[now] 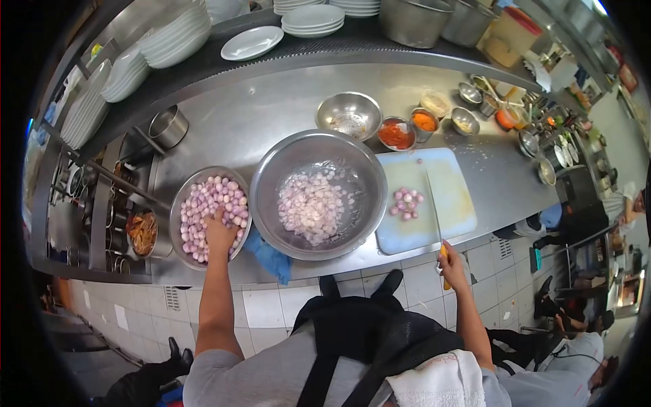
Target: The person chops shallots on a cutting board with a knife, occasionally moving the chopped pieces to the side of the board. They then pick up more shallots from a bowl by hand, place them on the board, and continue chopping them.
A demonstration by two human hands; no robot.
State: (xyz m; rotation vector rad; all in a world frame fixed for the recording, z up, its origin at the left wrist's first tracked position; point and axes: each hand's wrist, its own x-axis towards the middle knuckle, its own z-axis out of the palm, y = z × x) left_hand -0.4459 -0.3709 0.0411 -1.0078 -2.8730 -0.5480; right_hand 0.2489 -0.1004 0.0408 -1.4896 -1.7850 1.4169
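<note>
My left hand [220, 233] reaches into a steel bowl [178, 239] of small peeled shallots [203, 197], its fingers curled down among them. The fingertips are partly hidden. My right hand [453, 266] is closed around the yellow handle of a knife [435, 210] at the counter's front edge. The long thin blade points away from me over a white cutting board [447, 180]. A small group of whole shallots [406, 203] lies on the board, left of the blade. Between my hands stands a large steel mixing bowl [266, 224] with cut shallots [312, 210] at its bottom.
Blue cloth or plastic [270, 259] hangs over the counter edge. Behind the board are an empty-looking steel bowl [348, 114] and containers of red [397, 134] and orange [425, 122] food. Plates [313, 20] and pots [415, 20] fill the overhead shelf. Other people [576, 356] are at the right.
</note>
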